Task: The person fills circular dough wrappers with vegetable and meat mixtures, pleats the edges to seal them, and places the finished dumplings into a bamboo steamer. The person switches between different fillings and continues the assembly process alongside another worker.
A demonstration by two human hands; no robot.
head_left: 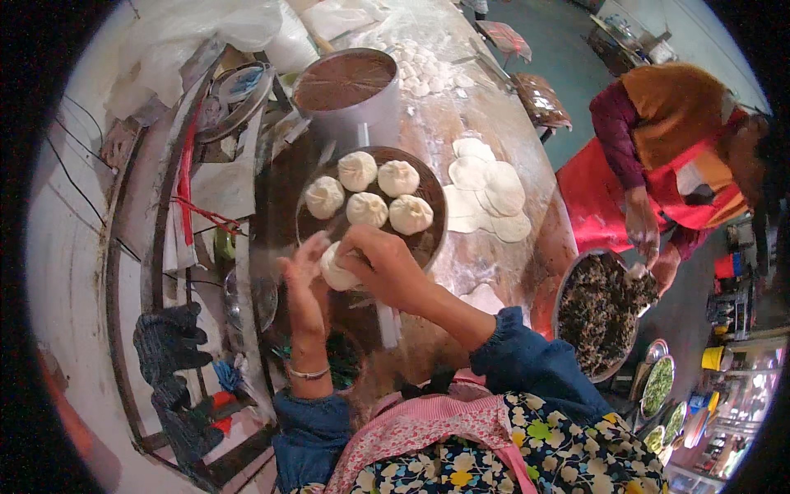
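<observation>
A pale, pleated bun [336, 270] is between my hands, over the near edge of a round steamer tray [440, 216]. My right hand [383, 265] pinches the bun from the right, its fingers bent over the top. On the other side my left hand [308, 280] cups it, with fingers slightly blurred and partly spread. The bun's underside is hidden, so I cannot tell whether it touches the tray. Farther in on the tray sit several finished-looking buns [366, 209], set apart from each other with gathered tops.
Behind the tray stands a large metal pot [346, 95]. Flat dough rounds [494, 193] overlap on the floury table [461, 272], with small dough pieces [420, 70] farther back. At right, a person [650, 165] handles a basin of dark filling [605, 317]. Dark gloves [173, 362] hang on the left rack.
</observation>
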